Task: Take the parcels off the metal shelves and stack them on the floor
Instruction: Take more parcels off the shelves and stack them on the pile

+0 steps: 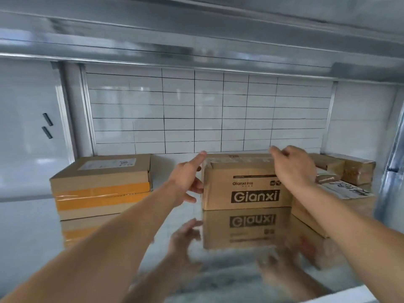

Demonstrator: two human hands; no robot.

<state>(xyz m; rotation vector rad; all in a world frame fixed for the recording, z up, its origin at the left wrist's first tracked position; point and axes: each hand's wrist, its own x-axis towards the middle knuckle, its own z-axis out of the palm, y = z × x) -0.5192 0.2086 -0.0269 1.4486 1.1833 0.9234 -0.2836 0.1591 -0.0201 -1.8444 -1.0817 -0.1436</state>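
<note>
A brown cardboard parcel printed "Gianxi" (247, 186) stands on the shiny metal shelf (32, 228), right of centre. My left hand (188, 178) is at its left side, fingers spread, close to or just touching the box. My right hand (293, 165) hovers over its top right corner with fingers apart, holding nothing. To the left sits a stack of flat parcels with orange tape (100, 189). To the right lie a larger box with a handwritten label (349, 197) and small taped parcels (347, 169) on top of it.
The shelf above (196, 40) hangs low overhead. Behind the parcels is a white tiled wall (207, 110). Metal uprights (87, 110) stand at the left and at the right edge. The shelf surface mirrors the boxes and my hands.
</note>
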